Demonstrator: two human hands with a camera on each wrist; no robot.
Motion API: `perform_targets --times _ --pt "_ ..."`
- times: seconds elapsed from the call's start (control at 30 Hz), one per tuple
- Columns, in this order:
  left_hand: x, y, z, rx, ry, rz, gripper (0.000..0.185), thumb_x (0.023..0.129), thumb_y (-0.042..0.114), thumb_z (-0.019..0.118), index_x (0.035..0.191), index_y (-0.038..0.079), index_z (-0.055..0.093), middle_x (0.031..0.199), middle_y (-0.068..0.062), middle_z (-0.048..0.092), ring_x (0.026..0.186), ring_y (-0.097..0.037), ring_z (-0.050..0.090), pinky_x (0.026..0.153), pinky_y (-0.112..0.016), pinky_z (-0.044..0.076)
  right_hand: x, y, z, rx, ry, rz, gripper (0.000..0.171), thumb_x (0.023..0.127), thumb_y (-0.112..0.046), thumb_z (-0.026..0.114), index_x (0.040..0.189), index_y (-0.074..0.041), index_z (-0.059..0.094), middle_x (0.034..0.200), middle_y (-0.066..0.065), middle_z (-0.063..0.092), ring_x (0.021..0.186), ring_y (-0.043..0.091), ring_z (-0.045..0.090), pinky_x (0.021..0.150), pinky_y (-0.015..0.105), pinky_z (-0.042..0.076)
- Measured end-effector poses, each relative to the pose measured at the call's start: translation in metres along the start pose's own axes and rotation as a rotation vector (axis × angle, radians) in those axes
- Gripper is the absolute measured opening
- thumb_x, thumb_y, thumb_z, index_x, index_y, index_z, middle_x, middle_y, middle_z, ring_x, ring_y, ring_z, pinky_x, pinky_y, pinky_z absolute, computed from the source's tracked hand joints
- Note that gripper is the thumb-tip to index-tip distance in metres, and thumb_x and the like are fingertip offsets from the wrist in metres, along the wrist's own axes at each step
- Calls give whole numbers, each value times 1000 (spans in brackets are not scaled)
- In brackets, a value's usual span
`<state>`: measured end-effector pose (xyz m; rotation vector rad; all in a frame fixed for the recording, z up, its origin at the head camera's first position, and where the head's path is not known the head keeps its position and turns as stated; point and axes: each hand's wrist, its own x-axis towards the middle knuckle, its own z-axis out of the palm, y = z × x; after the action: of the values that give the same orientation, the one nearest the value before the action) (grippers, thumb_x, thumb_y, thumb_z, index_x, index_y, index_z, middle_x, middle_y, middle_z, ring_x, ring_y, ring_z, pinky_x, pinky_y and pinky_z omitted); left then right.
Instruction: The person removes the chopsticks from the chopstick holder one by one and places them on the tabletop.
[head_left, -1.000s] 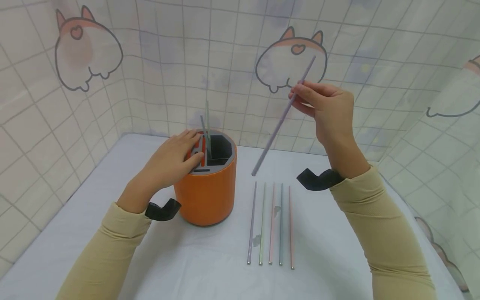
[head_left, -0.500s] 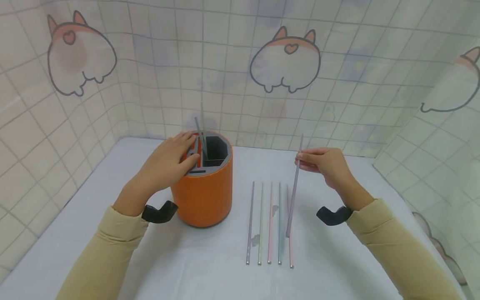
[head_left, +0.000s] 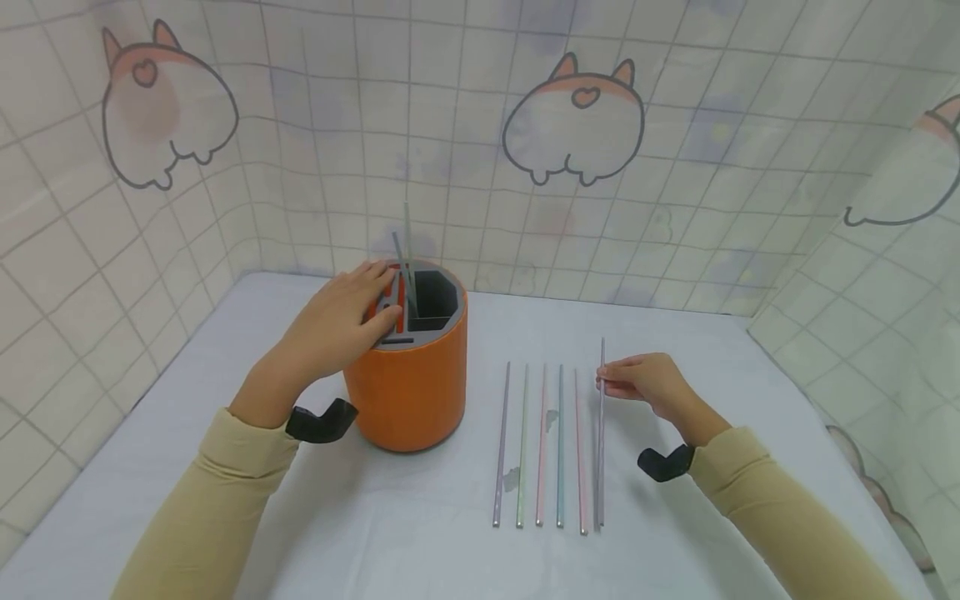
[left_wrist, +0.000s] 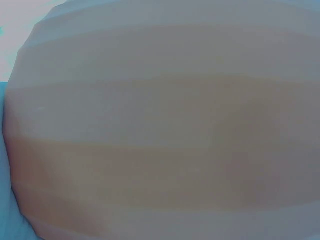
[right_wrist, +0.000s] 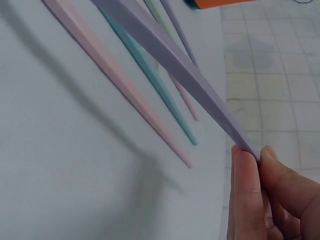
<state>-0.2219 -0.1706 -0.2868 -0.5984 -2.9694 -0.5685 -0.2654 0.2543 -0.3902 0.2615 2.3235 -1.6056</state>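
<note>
My right hand (head_left: 648, 383) pinches a purple chopstick (head_left: 601, 450) near its far end, between thumb and fingers. This chopstick runs close over the table, just right of a row of several chopsticks in purple, green, pink and blue. The nearest in that row is a pink chopstick (head_left: 581, 450). In the right wrist view the held purple chopstick crosses above the pink and blue chopstick (right_wrist: 155, 82). My left hand (head_left: 330, 321) rests across the top of an orange cylindrical utensil holder (head_left: 408, 396), fingers over its left side. A blurred close surface fills most of the left wrist view.
Two sticks, one bluish (head_left: 401, 258) and one pale green (head_left: 408, 225), stand in the holder beside a dark compartment (head_left: 435, 296). A white cloth (head_left: 420, 533) covers the table. Behind it hangs a grid-patterned curtain (head_left: 450, 125) with animal drawings.
My right hand has come down from in front of the curtain toward the table, bringing the purple chopstick from slanted to lined up beside the row. My left hand has stayed on the holder.
</note>
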Motion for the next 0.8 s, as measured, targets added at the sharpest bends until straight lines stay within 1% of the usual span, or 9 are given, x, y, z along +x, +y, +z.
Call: perform_targets --times 0.3,0.5,0.6,0.67,0.73,0.8 --pt "0 0 0 8 6 -7 63 105 35 41 157 3 26 165 -17 21 155 -38 14 127 -54 10 13 22 4 29 5 52 45 91 -12 72 125 14 59 80 -3 74 68 5 71 69 19 60" --pt "0 1 0 4 3 -8 63 105 36 41 157 3 26 165 -17 21 155 -37 13 127 -54 10 18 29 8 -13 21 26 40 91 -9 72 120 16 62 77 -4 73 64 2 68 66 17 60" --pt "1 1 0 3 2 -10 63 105 36 41 157 3 26 165 -17 21 155 -37 13 127 -54 10 19 28 10 -80 29 15 36 90 -8 72 115 16 65 72 -5 72 61 2 67 63 17 59" --pt "1 1 0 4 1 -12 63 105 36 41 157 3 26 165 -17 21 155 -36 13 127 -54 10 19 24 11 -140 49 7 34 89 -9 73 112 15 67 70 -3 72 60 2 66 62 17 59" --pt "1 1 0 4 2 -13 63 105 36 41 157 3 26 165 -17 22 155 -36 13 127 -54 10 19 18 11 -176 73 -18 34 90 -10 73 112 15 68 75 2 75 62 2 67 63 17 59" --pt "1 1 0 4 2 -13 63 105 36 42 157 3 26 165 -17 22 155 -37 14 127 -54 11 18 8 13 -183 100 -63 35 90 -11 72 114 14 67 86 12 78 66 2 70 66 18 60"
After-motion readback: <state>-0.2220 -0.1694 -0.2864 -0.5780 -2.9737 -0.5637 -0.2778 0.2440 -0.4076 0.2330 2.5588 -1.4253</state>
